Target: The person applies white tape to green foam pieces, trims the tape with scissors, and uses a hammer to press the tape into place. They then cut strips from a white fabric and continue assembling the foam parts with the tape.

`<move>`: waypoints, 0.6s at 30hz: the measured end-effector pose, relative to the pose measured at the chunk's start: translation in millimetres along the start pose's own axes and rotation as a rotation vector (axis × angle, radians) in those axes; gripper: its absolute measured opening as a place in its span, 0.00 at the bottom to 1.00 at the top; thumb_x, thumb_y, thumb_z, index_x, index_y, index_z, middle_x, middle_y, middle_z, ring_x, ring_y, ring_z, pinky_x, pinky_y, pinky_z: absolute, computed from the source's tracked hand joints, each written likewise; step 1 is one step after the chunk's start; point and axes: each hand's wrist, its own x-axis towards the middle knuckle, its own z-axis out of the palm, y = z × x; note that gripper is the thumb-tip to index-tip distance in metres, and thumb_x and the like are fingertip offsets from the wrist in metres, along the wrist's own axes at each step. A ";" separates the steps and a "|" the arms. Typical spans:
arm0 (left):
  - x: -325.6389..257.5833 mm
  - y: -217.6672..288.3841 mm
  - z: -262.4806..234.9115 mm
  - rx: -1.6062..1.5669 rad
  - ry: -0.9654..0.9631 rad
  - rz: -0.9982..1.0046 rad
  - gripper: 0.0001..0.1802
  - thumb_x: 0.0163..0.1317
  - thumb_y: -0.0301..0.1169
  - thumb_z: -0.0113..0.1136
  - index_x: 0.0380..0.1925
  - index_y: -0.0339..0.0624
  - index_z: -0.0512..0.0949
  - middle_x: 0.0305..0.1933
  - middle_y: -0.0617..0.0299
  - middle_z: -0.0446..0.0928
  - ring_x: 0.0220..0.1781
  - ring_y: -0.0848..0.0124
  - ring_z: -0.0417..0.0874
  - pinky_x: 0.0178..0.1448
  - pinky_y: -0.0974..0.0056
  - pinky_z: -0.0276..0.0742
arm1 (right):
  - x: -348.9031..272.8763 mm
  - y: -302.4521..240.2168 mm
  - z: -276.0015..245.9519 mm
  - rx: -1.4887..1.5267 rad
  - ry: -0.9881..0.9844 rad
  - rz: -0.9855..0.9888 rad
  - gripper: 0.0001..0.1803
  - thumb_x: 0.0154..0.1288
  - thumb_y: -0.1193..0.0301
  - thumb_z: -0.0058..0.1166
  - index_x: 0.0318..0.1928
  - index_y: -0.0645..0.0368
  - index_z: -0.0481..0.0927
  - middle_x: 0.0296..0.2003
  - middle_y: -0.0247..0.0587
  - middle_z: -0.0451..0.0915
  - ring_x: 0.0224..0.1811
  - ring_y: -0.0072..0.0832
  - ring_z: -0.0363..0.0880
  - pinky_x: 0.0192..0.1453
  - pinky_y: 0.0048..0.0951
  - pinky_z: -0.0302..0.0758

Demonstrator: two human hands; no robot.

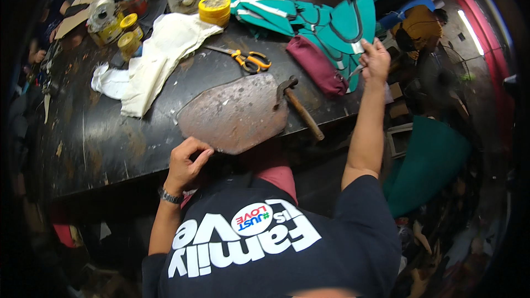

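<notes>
Right hand [375, 58], arm stretched toward one o'clock, fingers closed on the edge of a teal fabric piece [345, 27] at the pile on the far side of the dark table [99, 143]. A maroon pouch [316, 65] lies just beside it, at nine o'clock from the hand. Left hand [185, 160] loosely curled at the table's near edge, holding nothing, fingertips touching the rusty metal plate [234, 113]. A hammer [298, 107] rests against the plate at three o'clock. Scissors [245, 58] lie at twelve o'clock from the plate.
</notes>
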 end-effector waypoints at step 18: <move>-16.0 -1.4 -10.8 -0.145 0.551 -0.306 0.24 0.62 0.27 0.67 0.58 0.41 0.73 0.46 0.63 0.77 0.49 0.71 0.77 0.55 0.65 0.73 | -192.6 74.9 182.1 -0.493 -0.490 -0.036 0.24 0.77 0.58 0.41 0.64 0.59 0.73 0.48 0.43 0.74 0.50 0.29 0.70 0.58 0.28 0.66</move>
